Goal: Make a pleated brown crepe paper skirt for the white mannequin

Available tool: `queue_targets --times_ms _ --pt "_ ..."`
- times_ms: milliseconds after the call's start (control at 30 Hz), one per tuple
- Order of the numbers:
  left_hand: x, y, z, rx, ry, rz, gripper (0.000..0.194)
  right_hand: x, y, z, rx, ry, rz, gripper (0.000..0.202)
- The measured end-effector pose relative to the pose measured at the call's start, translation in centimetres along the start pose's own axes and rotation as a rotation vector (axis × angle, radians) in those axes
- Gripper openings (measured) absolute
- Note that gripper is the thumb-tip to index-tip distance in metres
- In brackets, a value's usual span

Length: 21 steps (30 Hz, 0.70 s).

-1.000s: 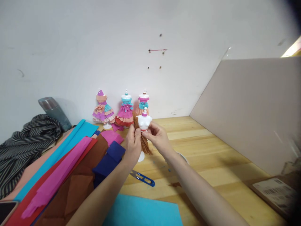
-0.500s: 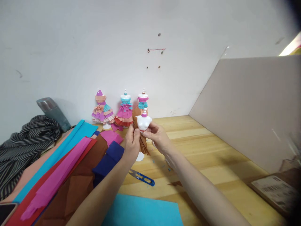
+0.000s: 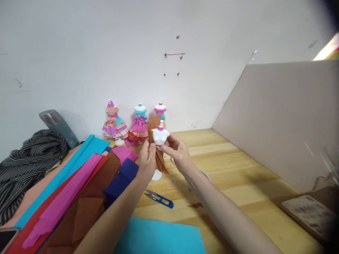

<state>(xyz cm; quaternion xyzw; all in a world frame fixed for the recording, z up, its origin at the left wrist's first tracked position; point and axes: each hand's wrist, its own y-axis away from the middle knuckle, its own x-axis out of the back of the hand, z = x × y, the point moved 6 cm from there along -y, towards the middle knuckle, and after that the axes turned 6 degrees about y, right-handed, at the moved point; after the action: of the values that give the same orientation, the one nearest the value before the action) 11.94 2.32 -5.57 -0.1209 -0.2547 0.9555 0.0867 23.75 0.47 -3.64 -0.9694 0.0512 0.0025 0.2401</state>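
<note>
A small white dress-form mannequin [image 3: 160, 135] with a pink neck band stands upright between my hands. Pleated brown crepe paper [image 3: 160, 162] hangs at its waist, and more brown paper rises behind its shoulder. My left hand [image 3: 147, 158] is closed at the mannequin's left side, thumb and fingers pinching the brown paper by the waist. On the other side my right hand [image 3: 178, 152] grips the waist, its thumb in front near a thin red band. Below the skirt shows the round white base [image 3: 156, 175]. Blue thread snips [image 3: 159, 199] lie on the table nearer to me.
Several dressed mannequins [image 3: 139, 125] line the wall. Coloured paper sheets [image 3: 60, 197] and a striped cloth [image 3: 31, 155] cover the left side, by a leaning bottle [image 3: 59, 127]. A turquoise sheet [image 3: 161, 236] lies in front; a labelled package [image 3: 304, 211] sits at right.
The mannequin shifts slightly in my hands, and the brown paper behind it now stands higher, covering more of the dressed mannequin at the back. Both hands keep their hold.
</note>
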Motion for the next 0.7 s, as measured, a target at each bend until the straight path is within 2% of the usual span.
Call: queue_targets --times_ms 167,500,700 --pt "-0.2 0.0 0.1 0.010 -0.001 -0.010 0.036 -0.2 0.2 -1.0 0.027 0.113 -0.040 0.034" --pt "-0.2 0.1 0.4 0.021 -0.055 -0.002 0.034 -0.2 0.3 -1.3 0.065 0.204 0.000 0.017" --pt "-0.2 0.1 0.5 0.005 -0.071 0.019 0.034 -0.3 0.5 -1.4 0.076 0.218 0.031 0.018"
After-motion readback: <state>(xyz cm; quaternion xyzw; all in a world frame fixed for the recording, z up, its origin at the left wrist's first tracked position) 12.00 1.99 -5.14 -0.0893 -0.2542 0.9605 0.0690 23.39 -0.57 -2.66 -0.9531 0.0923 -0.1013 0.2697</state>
